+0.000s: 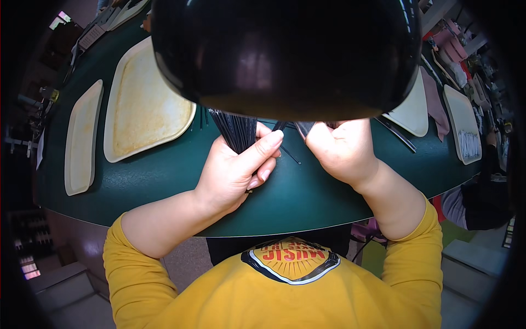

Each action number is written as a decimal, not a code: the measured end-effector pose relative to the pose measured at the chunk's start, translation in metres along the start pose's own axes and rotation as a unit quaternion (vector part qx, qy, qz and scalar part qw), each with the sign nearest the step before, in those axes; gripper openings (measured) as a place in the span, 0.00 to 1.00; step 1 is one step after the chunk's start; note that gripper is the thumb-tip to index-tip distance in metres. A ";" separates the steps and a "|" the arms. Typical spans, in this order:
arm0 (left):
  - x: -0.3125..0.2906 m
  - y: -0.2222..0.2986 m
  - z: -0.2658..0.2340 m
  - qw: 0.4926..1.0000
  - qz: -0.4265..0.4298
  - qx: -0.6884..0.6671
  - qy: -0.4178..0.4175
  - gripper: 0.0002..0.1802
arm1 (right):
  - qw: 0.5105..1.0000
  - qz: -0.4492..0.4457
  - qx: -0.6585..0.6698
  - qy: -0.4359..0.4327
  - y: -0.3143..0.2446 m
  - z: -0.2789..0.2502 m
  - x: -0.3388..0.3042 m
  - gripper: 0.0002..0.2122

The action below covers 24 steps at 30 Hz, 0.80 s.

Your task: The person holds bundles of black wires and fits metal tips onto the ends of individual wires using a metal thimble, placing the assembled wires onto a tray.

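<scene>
My left hand is closed around a thick bundle of thin black rods, which fan out upward from my fist. Between its thumb and forefinger a dark strip sticks up. One loose black rod slants down over the table just right of those fingers. My right hand is curled under the rim of a large glossy black dome, brightly lit from there. The dome hides its fingertips. A flat dark piece shows at its inner side; I cannot tell what it is.
The green table carries a large stained cream tray and a narrower cream tray on the left. At right are another pale tray, dark rods, a mauve cloth and a tray holding thin whitish pieces.
</scene>
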<state>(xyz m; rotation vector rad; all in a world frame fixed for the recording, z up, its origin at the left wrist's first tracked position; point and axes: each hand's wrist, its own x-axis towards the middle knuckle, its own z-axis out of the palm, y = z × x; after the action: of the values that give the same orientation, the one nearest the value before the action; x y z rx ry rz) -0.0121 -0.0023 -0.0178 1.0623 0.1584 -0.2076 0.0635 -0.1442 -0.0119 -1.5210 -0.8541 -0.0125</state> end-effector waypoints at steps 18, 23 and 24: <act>0.000 -0.001 0.000 1.000 -0.002 0.000 0.005 0.09 | 0.999 0.010 -0.027 -0.019 -0.004 -0.003 0.000 0.14; 0.001 -0.003 0.000 1.000 0.017 0.021 0.002 0.08 | 1.000 -0.007 -0.012 0.001 -0.005 0.000 0.001 0.14; 0.001 -0.003 0.000 0.999 0.028 0.039 -0.001 0.08 | 1.000 -0.007 -0.012 0.001 -0.005 -0.001 0.001 0.14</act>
<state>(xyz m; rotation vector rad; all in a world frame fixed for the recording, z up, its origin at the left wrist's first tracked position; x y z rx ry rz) -0.0121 -0.0042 -0.0204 1.1428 0.1190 -0.1645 0.0620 -0.1449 -0.0074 -1.5372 -0.8651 -0.0351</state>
